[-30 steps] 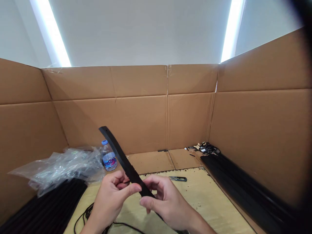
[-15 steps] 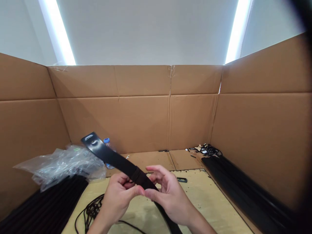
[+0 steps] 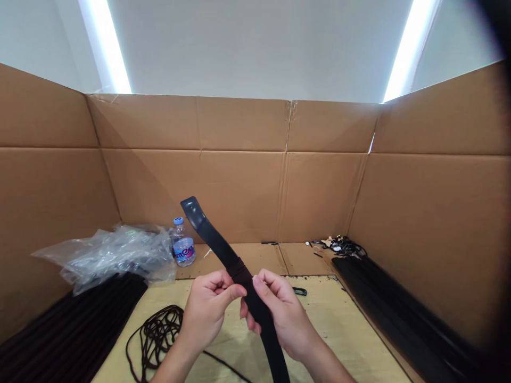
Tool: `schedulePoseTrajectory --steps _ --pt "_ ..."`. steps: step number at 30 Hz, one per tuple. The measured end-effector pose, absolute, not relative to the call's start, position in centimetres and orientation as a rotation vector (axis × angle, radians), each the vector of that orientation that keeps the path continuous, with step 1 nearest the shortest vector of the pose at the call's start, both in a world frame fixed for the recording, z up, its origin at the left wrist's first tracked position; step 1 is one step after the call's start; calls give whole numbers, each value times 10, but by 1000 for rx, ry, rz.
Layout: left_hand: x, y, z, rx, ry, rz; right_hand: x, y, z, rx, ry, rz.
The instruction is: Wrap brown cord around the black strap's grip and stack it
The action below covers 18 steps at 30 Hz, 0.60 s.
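Note:
A long black strap (image 3: 219, 246) rises in front of me, tilted up to the left. Its shiny, stiff end tab (image 3: 194, 211) has a small slot or hole, and a gathered dark fabric band wraps it between my hands. My left hand (image 3: 213, 303) pinches the left edge just under that band, thumb on top. On the opposite edge my right hand (image 3: 279, 311) is closed, its thumb on the front and fingers curled behind. The strap's lower part runs down out of the picture.
A tangled dark cord (image 3: 159, 332) lies on the yellowish board (image 3: 319, 330) at left. Behind are clear plastic bags (image 3: 120, 255) and a water bottle (image 3: 184, 250). Black strips lie stacked left (image 3: 75, 324) and right (image 3: 391, 308). Cardboard walls (image 3: 191, 181) surround the table.
The strap has swung steeper, its stiff end moving right and up and turning. My right thumb has moved up the strap, and my right fingers have closed around its edge.

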State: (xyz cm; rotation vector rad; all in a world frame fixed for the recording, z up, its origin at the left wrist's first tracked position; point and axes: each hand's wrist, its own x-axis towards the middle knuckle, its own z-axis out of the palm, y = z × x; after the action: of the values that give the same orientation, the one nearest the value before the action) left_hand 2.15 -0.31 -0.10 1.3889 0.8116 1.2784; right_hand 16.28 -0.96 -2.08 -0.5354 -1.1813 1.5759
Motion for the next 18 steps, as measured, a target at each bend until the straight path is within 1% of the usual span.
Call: schedulePoseTrajectory --steps 7,18 --pt "16 -2 -4 1463 721 1129 164 -9 -26 -562 -1065 1720" --pt "27 -4 -8 1389 852 1220 161 -9 -21 -717 -1043 1626"
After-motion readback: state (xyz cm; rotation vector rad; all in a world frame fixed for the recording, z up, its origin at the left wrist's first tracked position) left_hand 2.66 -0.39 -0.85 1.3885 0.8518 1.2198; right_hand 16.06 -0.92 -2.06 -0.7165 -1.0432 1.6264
